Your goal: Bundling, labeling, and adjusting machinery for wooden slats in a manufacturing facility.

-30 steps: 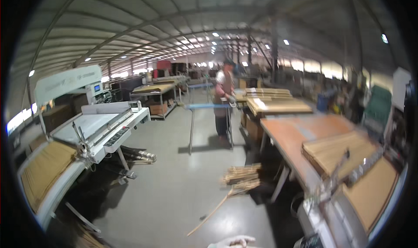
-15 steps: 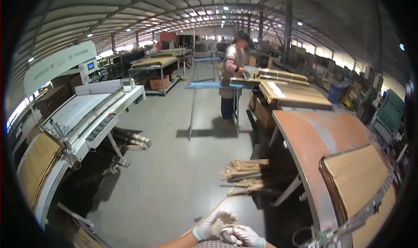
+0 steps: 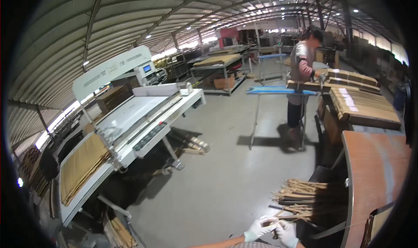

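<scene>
Firstly, brown sheets (image 3: 85,167) lay stacked beside a white machine (image 3: 150,144). Rightward, the gloved left hand (image 3: 261,229) showed bent fingers near a small dark item (image 3: 274,234), located between both hands. The gloved right hand (image 3: 287,234) was alongside, fingers bent; pinching could not be confirmed for either. Thin strips (image 3: 302,189) lay near an orange-topped bench (image 3: 369,174).

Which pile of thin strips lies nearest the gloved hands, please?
The pile just beyond the right hand, left of the orange-topped table; other strips lie farther left, by the white machine.
</scene>
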The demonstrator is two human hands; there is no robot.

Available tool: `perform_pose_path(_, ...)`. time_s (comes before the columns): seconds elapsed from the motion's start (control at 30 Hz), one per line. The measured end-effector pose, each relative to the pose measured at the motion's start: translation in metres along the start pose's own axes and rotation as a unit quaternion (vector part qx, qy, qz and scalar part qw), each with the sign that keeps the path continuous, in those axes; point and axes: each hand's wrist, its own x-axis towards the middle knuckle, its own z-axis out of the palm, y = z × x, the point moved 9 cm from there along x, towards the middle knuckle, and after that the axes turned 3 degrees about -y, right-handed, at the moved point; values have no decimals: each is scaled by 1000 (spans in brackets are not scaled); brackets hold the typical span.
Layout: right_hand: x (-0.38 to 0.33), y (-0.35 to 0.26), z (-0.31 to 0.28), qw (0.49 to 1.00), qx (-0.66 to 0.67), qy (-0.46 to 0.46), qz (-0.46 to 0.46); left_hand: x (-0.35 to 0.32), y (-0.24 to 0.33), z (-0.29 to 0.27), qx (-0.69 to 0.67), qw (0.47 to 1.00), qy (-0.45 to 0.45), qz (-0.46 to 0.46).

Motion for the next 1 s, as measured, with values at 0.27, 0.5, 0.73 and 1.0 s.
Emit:
perform_pose_path(0.27,15,115,16,962,164,26,218,67,20,-1,-89,987,-106,-76)
perform_pose_path(0.5,15,98,-13,952,89,206,206,118,46,13,1,967,-252,38)
perform_pose_path(0.73,-7,50,9,814,231,361,391,124,-5,46,-115,900,-416,-64)
perform_pose_path(1.0,-103,7,58,732,212,534,367,46,78,79,-83,836,-513,175)
